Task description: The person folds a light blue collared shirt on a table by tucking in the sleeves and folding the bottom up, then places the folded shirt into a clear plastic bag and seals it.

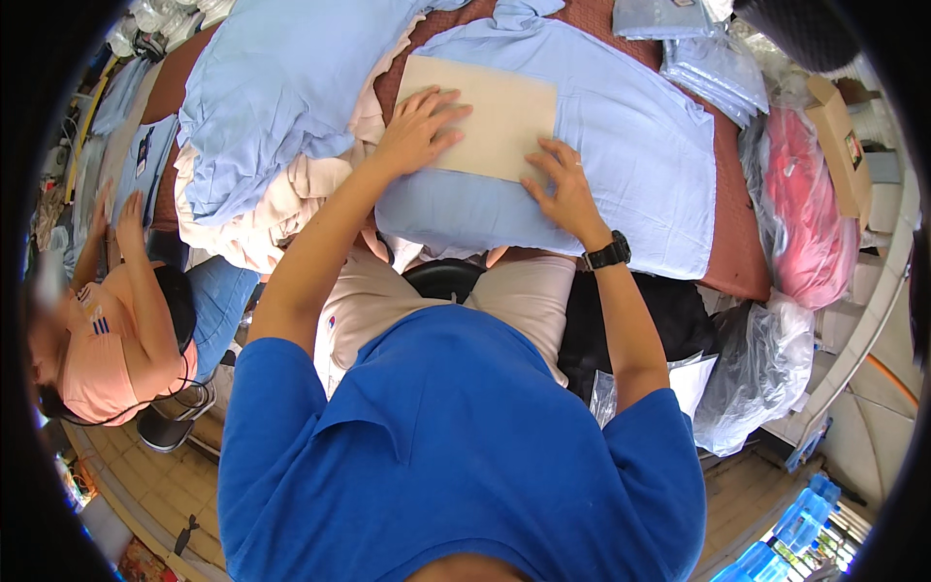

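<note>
A light blue shirt [635, 145] lies spread over the table in front of me. On top of it rests a flat beige rectangular board [499, 116], likely cardboard. My left hand [422, 129] lies on the board's left part, palm down with fingers spread. At the board's lower right corner is my right hand [561, 187], its fingers apart; the fingertips touch the board's edge and the palm is over the shirt. A black watch [606, 253] is on my right wrist.
Piled blue shirts [272, 87] sit on cream cloth [291, 199] to the left. Folded shirts in clear bags [713, 78] lie at the far right, near a bagged red bundle [800, 204] and an open cardboard box [842, 145]. A co-worker [126, 339] sits at the left.
</note>
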### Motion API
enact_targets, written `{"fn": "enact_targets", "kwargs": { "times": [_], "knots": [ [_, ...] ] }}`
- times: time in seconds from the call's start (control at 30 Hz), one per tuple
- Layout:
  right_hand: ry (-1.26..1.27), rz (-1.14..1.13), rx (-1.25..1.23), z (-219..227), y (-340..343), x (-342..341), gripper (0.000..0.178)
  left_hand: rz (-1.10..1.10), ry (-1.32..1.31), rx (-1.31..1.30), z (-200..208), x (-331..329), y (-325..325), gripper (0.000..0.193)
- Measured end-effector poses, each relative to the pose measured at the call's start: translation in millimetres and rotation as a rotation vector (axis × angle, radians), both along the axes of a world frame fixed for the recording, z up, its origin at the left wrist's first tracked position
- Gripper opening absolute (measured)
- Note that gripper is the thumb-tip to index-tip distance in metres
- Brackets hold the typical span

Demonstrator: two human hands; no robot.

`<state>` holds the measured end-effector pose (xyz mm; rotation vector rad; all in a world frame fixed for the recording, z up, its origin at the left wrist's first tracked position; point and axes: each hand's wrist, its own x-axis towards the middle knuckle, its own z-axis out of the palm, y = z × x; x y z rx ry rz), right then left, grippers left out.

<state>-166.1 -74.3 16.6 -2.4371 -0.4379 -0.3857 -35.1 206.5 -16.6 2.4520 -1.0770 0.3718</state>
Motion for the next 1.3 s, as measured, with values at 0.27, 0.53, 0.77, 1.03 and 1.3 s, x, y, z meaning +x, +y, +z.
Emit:
{"fn": "enact_targets", "kwargs": {
  "times": [0.27, 0.53, 0.77, 1.03, 1.3],
  "knots": [
    [0.989, 0.095, 0.505, -4.8, 108.1, -114.2, 0.032, -0.092, 0.296, 0.182, 20.6, 21.5, 17.4, 0.06],
    [1.063, -0.573, 1.355, -136.2, 112.6, -76.7, 0.043, -0.13, 0.324, 0.18, 28.5, 24.7, 9.8, 0.068],
    [1.005, -0.308, 1.017, -121.2, 116.2, -88.6, 0.062, -0.101, 0.345, 0.15, 26.3, 24.6, 11.5, 0.066],
    [0.998, -0.026, 0.722, -21.6, 93.1, -118.0, 0.056, -0.077, 0.412, 0.035, 21.2, 24.7, 17.1, 0.047],
    [0.919, 0.088, 1.209, 66.4, 77.5, -75.3, 0.048, -0.102, 0.439, 0.014, 20.6, 27.2, 14.5, 0.031]
  ]
}}
